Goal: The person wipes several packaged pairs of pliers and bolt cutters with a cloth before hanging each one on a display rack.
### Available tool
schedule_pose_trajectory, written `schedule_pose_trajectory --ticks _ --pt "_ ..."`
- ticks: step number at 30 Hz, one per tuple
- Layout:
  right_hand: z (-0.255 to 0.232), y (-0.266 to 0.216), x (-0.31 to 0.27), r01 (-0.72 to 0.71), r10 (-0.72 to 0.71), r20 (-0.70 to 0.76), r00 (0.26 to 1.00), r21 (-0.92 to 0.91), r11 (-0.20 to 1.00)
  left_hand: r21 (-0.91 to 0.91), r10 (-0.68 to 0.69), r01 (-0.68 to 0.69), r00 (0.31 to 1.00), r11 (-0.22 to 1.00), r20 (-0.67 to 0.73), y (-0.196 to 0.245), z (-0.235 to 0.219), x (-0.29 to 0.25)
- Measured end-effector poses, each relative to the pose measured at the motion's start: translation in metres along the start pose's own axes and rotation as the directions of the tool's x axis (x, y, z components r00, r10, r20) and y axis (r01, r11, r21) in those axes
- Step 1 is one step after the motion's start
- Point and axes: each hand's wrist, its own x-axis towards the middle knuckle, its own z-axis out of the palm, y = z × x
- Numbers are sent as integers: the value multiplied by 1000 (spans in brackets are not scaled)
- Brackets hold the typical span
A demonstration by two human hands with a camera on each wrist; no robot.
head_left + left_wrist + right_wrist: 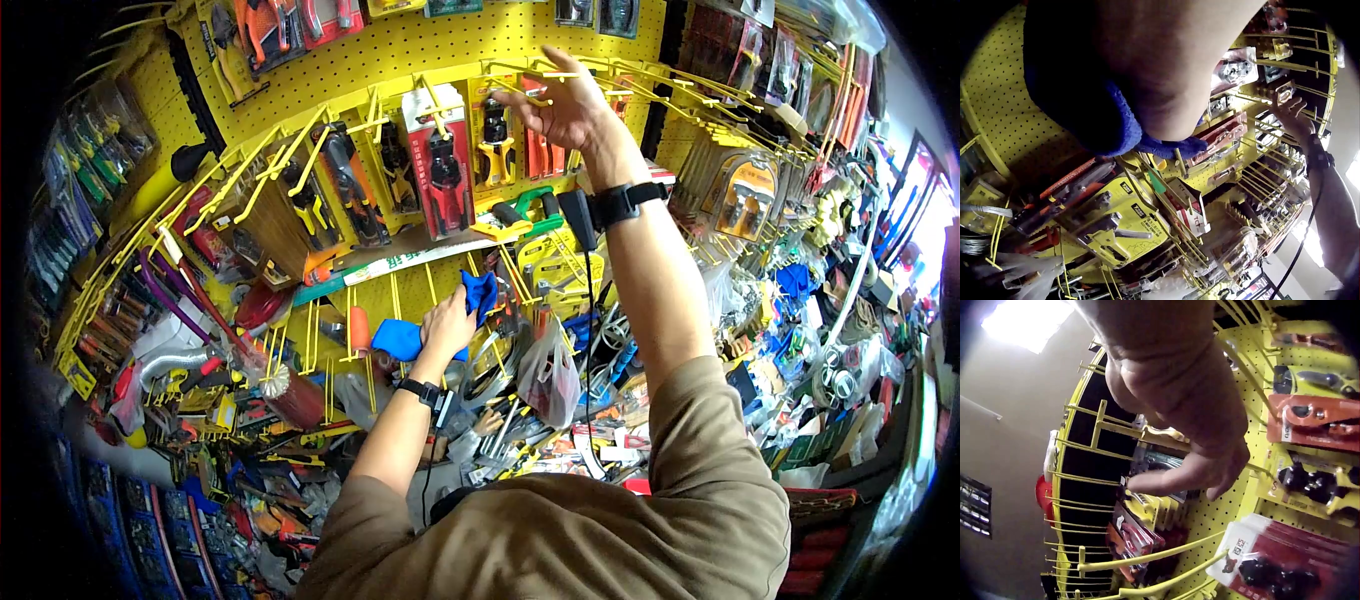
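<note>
My left hand [447,325] grips a bunched blue cloth [398,340] in front of the pegboard, below the long saw. The cloth [1125,122] hangs around the left hand [1172,75] in the left wrist view, where the fingertips are hidden. Raised higher and to the right, my right hand [572,108] is among the yellow hooks, fingers spread and loosely bent, holding nothing visible. A yellow hook bar passes behind the right hand [1194,465] in the right wrist view; whether they touch I cannot tell. Red-carded pliers [443,175] hang between the two hands.
Packaged tools hang on long hooks across the yellow pegboard [390,50]. A green-handled saw [420,255] lies across below them. A white plastic bag [549,375] hangs beneath, above cluttered loose goods. More hooks stick out at the right.
</note>
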Motion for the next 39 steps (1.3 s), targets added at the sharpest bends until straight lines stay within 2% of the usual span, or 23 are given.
schedule_pose_trajectory --ticks 3,4,5,7,9,15,17,21,23,25,26,27,28,29,30,31,33,35,36,37,39 --pt "6 0 8 -2 1 -4 1000 -104 995 8 -5 5 1000 1000 20 0 -1 0" --pt "10 3 10 -38 38 -94 995 7 999 10 -8 8 1000 1000 29 0 -1 0" --pt "10 1 13 -38 38 -92 995 4 999 9 -9 9 1000 1000 27 3 -4 1" --pt "9 -1 18 -98 98 17 995 -30 995 -9 -21 22 998 1000 55 5 -8 -1" --pt "10 -3 19 -70 71 18 997 -61 996 -1 -23 23 998 1000 62 6 -11 -1" --pt "12 -7 25 -66 69 -12 998 149 987 2 -12 12 999 1000 52 6 -8 -1" --pt "9 -5 25 -69 67 14 998 151 986 -5 -12 12 999 1000 52 6 -8 -1" --pt "10 -2 21 -85 89 -28 996 129 988 -12 -7 8 999 1000 45 6 -9 -1" --pt "11 6 6 14 -11 39 999 -54 998 -13 -7 8 999 1000 44 6 -10 -2" --pt "17 15 -12 15 -15 10 1000 -13 1000 -29 -12 14 998 999 65 7 -12 -1" --pt "19 21 -24 55 -53 -84 995 24 998 -29 -13 15 998 999 64 5 -10 -1" --pt "22 28 -36 99 -88 -179 980 58 993 -13 -9 10 999 1000 48 4 -7 -1" --pt "27 41 -45 215 -210 -326 922 -19 976 3 -5 5 1000 1000 30 2 -3 0" --pt "23 60 -51 341 -412 -421 808 -236 910 5 -6 6 1000 1000 28 1 -1 0" --pt "21 81 -62 381 -619 -358 699 -546 746 -7 0 0 1000 1000 25 -1 1 0" --pt "22 97 -72 362 -782 -220 584 -791 493 -19 3 -3 1000 1000 19 -2 2 1" --pt "61 110 -86 378 -638 -182 748 -673 635 -59 0 2 999 998 36 -1 0 3" --pt "67 100 -53 176 -296 -236 926 -424 888 -58 -2 5 998 998 55 0 -6 0" --pt "67 88 -39 51 -104 -163 981 -296 954 -51 -17 21 997 998 74 3 -10 -1" --pt "68 75 -27 -90 80 -60 995 -180 980 -45 -21 24 997 999 74 4 -10 -1" --pt "66 59 4 -154 173 99 980 -173 973 -15 -17 19 995 1000 94 2 -8 1"
